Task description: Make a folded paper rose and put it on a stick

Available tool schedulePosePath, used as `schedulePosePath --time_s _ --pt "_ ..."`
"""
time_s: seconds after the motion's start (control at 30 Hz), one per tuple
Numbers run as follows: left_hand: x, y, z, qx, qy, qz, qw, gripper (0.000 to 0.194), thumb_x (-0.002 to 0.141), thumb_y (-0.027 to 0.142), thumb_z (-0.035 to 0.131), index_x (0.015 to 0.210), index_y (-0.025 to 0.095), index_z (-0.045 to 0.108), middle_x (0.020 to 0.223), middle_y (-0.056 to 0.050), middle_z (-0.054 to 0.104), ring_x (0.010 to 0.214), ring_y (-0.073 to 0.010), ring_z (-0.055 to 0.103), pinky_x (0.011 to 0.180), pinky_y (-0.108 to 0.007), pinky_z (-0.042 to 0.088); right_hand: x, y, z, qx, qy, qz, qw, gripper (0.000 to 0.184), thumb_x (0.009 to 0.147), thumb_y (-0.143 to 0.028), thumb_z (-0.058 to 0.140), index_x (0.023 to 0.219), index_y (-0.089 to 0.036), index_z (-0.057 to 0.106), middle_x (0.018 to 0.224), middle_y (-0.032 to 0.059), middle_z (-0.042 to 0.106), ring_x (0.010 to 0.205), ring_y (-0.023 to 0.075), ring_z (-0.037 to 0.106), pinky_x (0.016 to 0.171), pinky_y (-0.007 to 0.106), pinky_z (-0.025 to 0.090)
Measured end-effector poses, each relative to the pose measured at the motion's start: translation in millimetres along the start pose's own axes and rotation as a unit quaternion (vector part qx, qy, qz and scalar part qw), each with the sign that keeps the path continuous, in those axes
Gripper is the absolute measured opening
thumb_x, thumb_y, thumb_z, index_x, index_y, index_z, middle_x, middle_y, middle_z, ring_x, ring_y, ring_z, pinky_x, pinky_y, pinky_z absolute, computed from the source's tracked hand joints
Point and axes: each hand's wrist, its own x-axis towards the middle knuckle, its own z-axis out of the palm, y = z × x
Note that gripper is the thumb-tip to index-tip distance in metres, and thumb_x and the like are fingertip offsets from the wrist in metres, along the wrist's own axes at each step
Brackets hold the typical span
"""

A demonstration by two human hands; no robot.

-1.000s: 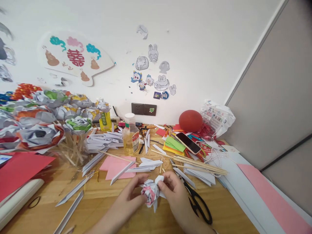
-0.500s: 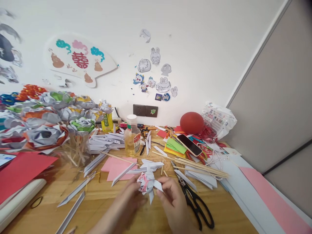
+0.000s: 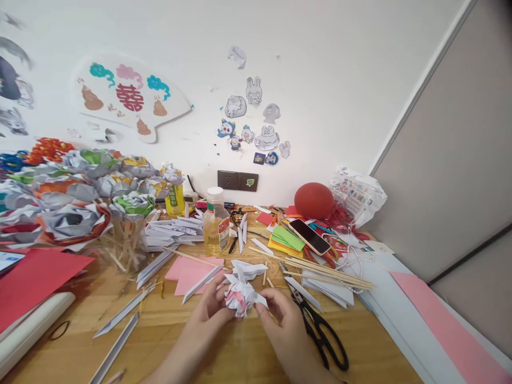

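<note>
A small white-and-pink paper flower (image 3: 239, 296) is held just above the wooden table (image 3: 168, 341) between both my hands. My left hand (image 3: 210, 314) grips it from the left with closed fingers. My right hand (image 3: 282, 322) pinches a white petal on its right side. Black scissors (image 3: 320, 333) lie on the table right beside my right hand. Folded white paper strips (image 3: 200, 284) and pink paper (image 3: 188, 272) lie just beyond the flower.
A glue bottle (image 3: 216, 224), wooden sticks (image 3: 328, 272), a phone (image 3: 309, 236), green and yellow paper (image 3: 286, 240) and a red ball (image 3: 314, 200) stand behind. Finished paper flowers (image 3: 72, 197) crowd the left. Red card (image 3: 32, 277) lies at left, pink sheet (image 3: 448, 330) at right.
The flower has been turned and lifted a little between my hands, and my fingers have shifted on its petals. The view has shifted slightly.
</note>
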Motion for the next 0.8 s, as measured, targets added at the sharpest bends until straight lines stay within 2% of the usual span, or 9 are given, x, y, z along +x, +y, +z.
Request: schedulePosePath --time_s 0.1,0.27,0.47,0.67,0.8 --pt "-1.8 1.3 1.9 0.044 -0.003 0.032 0.999 0.053 0.062 0.019 0.074 0.109 0.025 0.051 0.097 -0.003 0.069 0.087 -0.0212 0.061 0.075 -0.027 0.046 1.7 -4.4 -4.6 -0.078 0.008 -0.053 0.996 0.008 0.077 -0.017 0.054 0.077 -0.02 0.061 0.083 0.0054 0.066 0.08 0.0201 0.061 0.074 0.03 0.048" --pt "-6.2 7.7 7.3 0.053 -0.01 0.027 0.998 0.057 0.058 0.018 0.073 0.108 0.025 0.047 0.099 -0.003 0.069 0.095 -0.0232 0.061 0.08 -0.028 0.045 -2.4 -2.1 -5.1 -0.142 0.012 -0.102 0.985 0.013 0.08 -0.016 0.051 0.082 -0.021 0.063 0.08 0.0046 0.067 0.076 0.0194 0.062 0.07 0.028 0.046" --pt "-8.0 6.9 10.7 0.043 0.006 0.011 0.999 0.065 0.058 0.018 0.072 0.115 0.024 0.043 0.097 -0.004 0.069 0.088 -0.0231 0.063 0.075 -0.028 0.046 -8.4 -2.5 -2.3 -0.16 0.015 -0.102 0.982 0.016 0.079 -0.013 0.053 0.084 -0.023 0.064 0.078 0.003 0.068 0.071 0.0197 0.063 0.065 0.027 0.043" --pt "-9.5 1.8 7.8 0.066 0.026 0.021 0.997 0.072 0.061 0.032 0.077 0.121 0.025 0.038 0.105 -0.006 0.067 0.099 -0.0231 0.059 0.086 -0.028 0.043 -7.6 -2.6 0.8 -0.197 0.019 -0.119 0.973 0.013 0.077 -0.01 0.051 0.077 -0.02 0.059 0.075 0.0044 0.065 0.072 0.0206 0.06 0.064 0.028 0.043" --pt "-12.7 -2.2 7.0 0.07 0.039 -0.003 0.997 0.08 0.062 0.039 0.077 0.127 0.024 0.033 0.097 -0.004 0.068 0.089 -0.0214 0.061 0.08 -0.028 0.045 -7.6 -0.9 2.3 -0.223 0.01 -0.096 0.97 0.016 0.075 -0.006 0.052 0.08 -0.019 0.06 0.071 0.0032 0.065 0.062 0.0181 0.059 0.058 0.026 0.041"
